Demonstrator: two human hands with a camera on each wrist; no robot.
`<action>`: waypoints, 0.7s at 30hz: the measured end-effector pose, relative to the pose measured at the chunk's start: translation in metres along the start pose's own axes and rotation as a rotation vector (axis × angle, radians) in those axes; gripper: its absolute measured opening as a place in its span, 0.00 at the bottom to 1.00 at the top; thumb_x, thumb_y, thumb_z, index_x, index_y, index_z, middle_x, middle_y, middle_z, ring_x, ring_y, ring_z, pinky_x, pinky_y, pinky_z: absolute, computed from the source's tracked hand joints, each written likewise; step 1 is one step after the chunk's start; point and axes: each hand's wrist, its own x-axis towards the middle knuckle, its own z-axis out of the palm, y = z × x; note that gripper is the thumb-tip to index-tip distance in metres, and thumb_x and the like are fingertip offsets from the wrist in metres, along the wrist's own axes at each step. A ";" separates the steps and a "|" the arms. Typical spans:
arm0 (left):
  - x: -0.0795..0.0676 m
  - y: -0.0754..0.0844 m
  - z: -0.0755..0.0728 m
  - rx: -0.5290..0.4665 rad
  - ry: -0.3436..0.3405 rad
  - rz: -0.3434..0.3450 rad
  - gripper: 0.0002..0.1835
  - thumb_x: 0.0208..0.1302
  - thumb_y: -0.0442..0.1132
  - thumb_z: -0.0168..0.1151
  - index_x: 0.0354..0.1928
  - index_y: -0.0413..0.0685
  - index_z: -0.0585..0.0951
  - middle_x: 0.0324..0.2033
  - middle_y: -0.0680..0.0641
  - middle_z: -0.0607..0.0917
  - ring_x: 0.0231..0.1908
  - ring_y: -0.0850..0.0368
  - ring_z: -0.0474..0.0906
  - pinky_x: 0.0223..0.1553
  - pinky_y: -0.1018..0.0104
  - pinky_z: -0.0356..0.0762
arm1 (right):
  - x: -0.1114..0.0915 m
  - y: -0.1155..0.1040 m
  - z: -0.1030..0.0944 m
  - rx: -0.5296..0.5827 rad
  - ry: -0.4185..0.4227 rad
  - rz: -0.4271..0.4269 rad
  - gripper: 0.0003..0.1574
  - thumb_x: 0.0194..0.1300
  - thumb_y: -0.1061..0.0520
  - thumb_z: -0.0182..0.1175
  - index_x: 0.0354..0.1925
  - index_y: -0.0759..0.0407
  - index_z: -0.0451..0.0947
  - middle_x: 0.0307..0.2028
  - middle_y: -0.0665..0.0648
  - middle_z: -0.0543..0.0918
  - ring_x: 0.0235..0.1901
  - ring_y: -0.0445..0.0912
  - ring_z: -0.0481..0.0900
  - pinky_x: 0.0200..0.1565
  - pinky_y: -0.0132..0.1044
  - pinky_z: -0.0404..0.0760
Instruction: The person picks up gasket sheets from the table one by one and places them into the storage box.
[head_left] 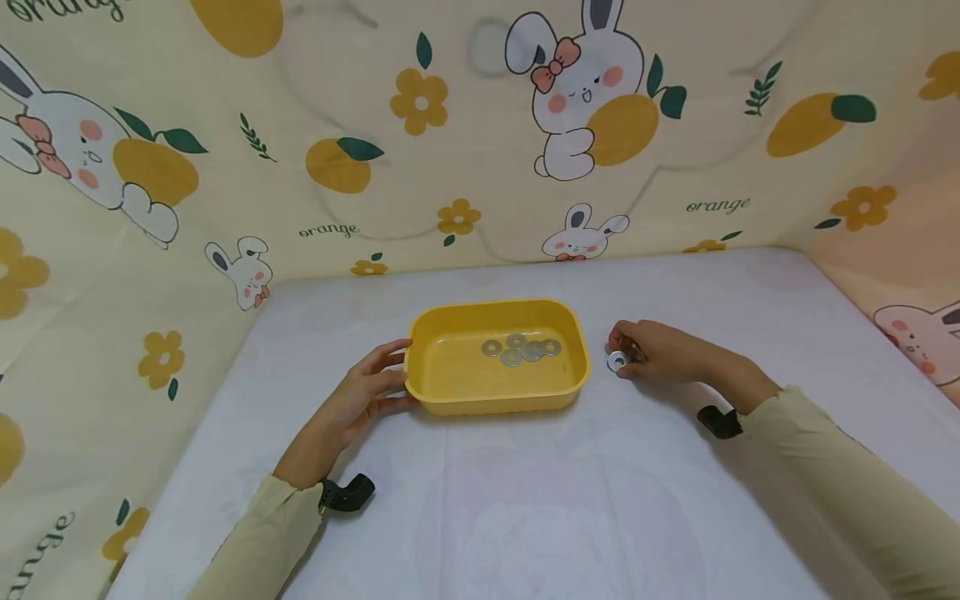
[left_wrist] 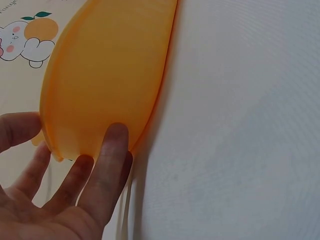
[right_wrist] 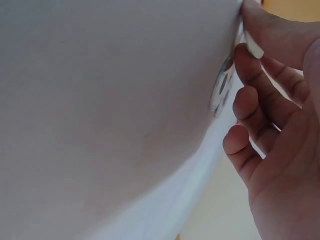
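Observation:
A yellow plastic tray (head_left: 457, 400) stands on the white-covered table, with several flat metal washers (head_left: 512, 357) lying in its right half. At the tray's left end, my left hand (head_left: 363, 392) rests its extended fingertips against the outer wall; the left wrist view shows those fingers (left_wrist: 116, 145) spread over the yellow wall (left_wrist: 110, 75). Just right of the tray, my right hand (head_left: 663, 352) pinches a washer (head_left: 617, 361) between thumb and index finger. Beneath that hand, at least one more washer (right_wrist: 220, 90) lies on the table in the right wrist view.
White cloth (head_left: 525, 500) covers the table. Behind and to the sides hangs a cream curtain (head_left: 450, 100) printed with rabbits and oranges. A black wrist strap (head_left: 348, 493) is on the left wrist, another black strap (head_left: 720, 422) on the right.

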 end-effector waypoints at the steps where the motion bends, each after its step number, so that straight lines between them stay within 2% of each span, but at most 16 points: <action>1: 0.000 0.000 0.000 0.000 0.000 -0.001 0.30 0.73 0.33 0.50 0.75 0.53 0.61 0.73 0.41 0.62 0.56 0.49 0.77 0.56 0.55 0.83 | -0.001 0.001 0.001 0.002 0.002 -0.003 0.25 0.60 0.48 0.71 0.51 0.53 0.74 0.40 0.51 0.81 0.40 0.46 0.73 0.46 0.40 0.76; 4: 0.000 0.000 0.000 0.002 0.001 -0.002 0.30 0.73 0.33 0.50 0.75 0.53 0.61 0.73 0.41 0.62 0.56 0.50 0.77 0.56 0.55 0.83 | -0.004 0.002 0.001 -0.004 0.007 -0.007 0.27 0.59 0.46 0.72 0.54 0.51 0.77 0.41 0.50 0.82 0.40 0.45 0.74 0.47 0.40 0.78; 8: -0.001 0.000 0.000 0.001 0.001 0.001 0.30 0.73 0.33 0.50 0.75 0.53 0.61 0.72 0.41 0.62 0.56 0.49 0.77 0.56 0.56 0.83 | -0.006 0.001 0.000 -0.031 0.005 -0.025 0.24 0.59 0.49 0.71 0.54 0.48 0.81 0.38 0.48 0.80 0.39 0.44 0.73 0.45 0.40 0.77; 16: 0.001 0.000 -0.001 0.000 0.017 -0.016 0.29 0.72 0.34 0.51 0.74 0.55 0.62 0.72 0.43 0.62 0.56 0.48 0.77 0.55 0.56 0.83 | -0.008 -0.004 -0.001 -0.104 0.035 -0.041 0.22 0.59 0.47 0.71 0.51 0.49 0.83 0.35 0.45 0.79 0.36 0.42 0.72 0.42 0.38 0.77; 21: 0.000 0.000 -0.001 0.003 0.005 -0.013 0.30 0.73 0.33 0.50 0.75 0.54 0.61 0.73 0.41 0.60 0.57 0.47 0.76 0.56 0.56 0.83 | -0.009 -0.003 0.002 -0.102 0.063 -0.040 0.22 0.59 0.46 0.71 0.51 0.50 0.83 0.34 0.46 0.77 0.35 0.42 0.72 0.39 0.36 0.75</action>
